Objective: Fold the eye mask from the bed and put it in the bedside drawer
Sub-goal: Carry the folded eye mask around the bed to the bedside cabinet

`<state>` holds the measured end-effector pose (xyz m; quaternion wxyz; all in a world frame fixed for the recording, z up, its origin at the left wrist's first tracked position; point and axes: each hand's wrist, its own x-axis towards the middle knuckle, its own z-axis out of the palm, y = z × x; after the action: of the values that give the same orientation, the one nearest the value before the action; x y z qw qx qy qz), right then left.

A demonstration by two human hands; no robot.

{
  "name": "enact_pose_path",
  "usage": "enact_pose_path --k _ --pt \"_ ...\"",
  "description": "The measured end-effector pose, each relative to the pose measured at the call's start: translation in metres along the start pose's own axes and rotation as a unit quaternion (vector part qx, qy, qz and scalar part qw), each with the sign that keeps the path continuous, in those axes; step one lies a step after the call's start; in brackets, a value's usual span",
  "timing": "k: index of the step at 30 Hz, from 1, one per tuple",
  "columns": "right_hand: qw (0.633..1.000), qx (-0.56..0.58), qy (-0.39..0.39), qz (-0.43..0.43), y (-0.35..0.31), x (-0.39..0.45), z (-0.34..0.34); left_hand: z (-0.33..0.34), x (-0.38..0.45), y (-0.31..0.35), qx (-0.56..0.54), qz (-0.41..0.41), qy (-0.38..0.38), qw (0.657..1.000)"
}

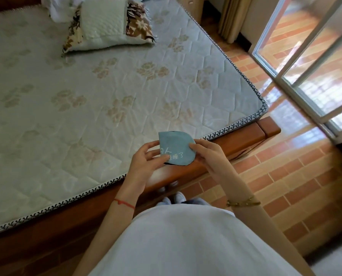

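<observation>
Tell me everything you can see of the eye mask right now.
The eye mask is light blue, soft-looking fabric with a dark edge or backing and white printed characters. It looks folded in half: one straight side, one rounded. It is held in the air above the near edge of the bed, off the mattress. The left hand pinches its left side and the right hand its right. No strap shows.

Top: loose white garment (186,242), plain, no visible print.
Arms: bare to past the wrists, no sleeves in view.
Left wrist: thin red string bracelet (124,203) with a small knot.
Right wrist: slim gold-toned bracelet (243,202), doubled strands.
Feet: white shoes (174,198), toes showing beneath the garment.
</observation>
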<state>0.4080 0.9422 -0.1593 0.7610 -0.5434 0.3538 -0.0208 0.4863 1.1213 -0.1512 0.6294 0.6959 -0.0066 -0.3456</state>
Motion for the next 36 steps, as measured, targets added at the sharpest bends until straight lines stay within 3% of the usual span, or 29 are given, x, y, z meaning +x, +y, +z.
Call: enact_pose_path --k 9,19,36 --pt "0.986 0.108 0.126 -0.019 0.014 -0.040 -0.038 0.037 0.005 0.009 0.075 -0.001 -0.124 0.989" --pt "0.949 0.204 0.234 -0.056 0.029 -0.084 -0.114 0.129 0.007 0.009 0.143 0.010 -0.240 0.960" --pt "0.913 0.208 0.338 -0.096 -0.004 -0.124 -0.364 0.406 0.010 -0.008 0.167 0.032 -0.341 0.925"
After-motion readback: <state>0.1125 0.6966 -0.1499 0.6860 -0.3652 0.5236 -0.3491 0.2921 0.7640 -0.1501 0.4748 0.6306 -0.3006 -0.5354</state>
